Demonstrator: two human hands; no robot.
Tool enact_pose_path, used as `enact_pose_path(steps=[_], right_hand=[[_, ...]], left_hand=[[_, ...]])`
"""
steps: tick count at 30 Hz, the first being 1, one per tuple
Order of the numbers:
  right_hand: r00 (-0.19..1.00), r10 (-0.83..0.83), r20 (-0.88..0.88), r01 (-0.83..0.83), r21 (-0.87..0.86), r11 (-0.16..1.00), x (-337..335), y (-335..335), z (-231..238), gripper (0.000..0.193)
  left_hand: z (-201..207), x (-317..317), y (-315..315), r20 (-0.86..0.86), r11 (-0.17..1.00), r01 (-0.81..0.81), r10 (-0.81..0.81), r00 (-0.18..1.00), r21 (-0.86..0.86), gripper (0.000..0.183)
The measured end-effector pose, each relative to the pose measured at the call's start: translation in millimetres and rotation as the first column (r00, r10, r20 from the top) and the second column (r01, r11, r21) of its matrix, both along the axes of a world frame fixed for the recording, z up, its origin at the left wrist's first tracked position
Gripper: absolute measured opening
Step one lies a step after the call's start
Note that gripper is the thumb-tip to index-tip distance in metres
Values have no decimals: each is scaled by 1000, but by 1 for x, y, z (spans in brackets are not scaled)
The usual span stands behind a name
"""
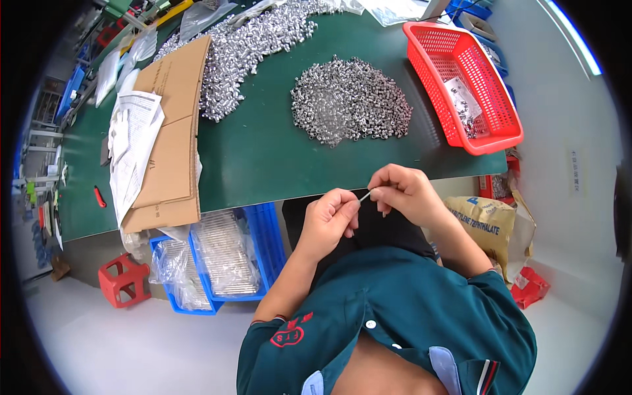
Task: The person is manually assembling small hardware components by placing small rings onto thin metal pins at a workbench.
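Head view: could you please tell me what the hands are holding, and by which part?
A thin silvery metal pin, pinched at its ends between the left hand and the right hand.

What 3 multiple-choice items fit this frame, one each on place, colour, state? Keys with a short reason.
1. Where does the red basket sit?
A. On the floor by the stool
B. At the right end of the green table
C. On the cardboard

2. What colour is the bin under the table edge, holding bagged parts?
A. Blue
B. Yellow
C. White

3. What are the hands doing?
A. Both lie flat on the table
B. One reaches into the basket
C. Left hand and right hand pinch a thin metal pin between them

Answers:
1 B, the basket rests on the table's right end.
2 A, its walls are blue.
3 C, both sets of fingertips close on the pin, just off the table's near edge.
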State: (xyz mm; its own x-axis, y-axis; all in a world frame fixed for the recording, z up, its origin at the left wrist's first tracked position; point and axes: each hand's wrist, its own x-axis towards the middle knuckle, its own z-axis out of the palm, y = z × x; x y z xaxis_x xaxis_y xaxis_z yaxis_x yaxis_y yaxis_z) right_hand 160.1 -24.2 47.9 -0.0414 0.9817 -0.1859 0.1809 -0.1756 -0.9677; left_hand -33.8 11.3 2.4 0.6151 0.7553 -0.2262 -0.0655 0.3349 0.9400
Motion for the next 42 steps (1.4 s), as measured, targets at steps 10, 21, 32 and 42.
enact_pose_path(steps=[10, 21, 32, 42], right_hand=[[979, 32, -202, -59, -128, 990, -26, -4, -10, 11], [703, -348, 620, -82, 557, 826, 25, 49, -41, 21], [629, -429, 649, -159, 646, 746, 26, 84, -54, 19], [716, -360, 598, -219, 682, 697, 28, 78, -61, 13]], left_hand=[[-7, -9, -22, 277, 956, -111, 189, 942, -273, 21], [-20, 2, -30, 183, 928, -262, 315, 931, -265, 21], [-22, 18, -21, 144, 915, -292, 340, 929, -277, 17], [-31, 34, -9, 142, 913, -283, 334, 932, -293, 17]])
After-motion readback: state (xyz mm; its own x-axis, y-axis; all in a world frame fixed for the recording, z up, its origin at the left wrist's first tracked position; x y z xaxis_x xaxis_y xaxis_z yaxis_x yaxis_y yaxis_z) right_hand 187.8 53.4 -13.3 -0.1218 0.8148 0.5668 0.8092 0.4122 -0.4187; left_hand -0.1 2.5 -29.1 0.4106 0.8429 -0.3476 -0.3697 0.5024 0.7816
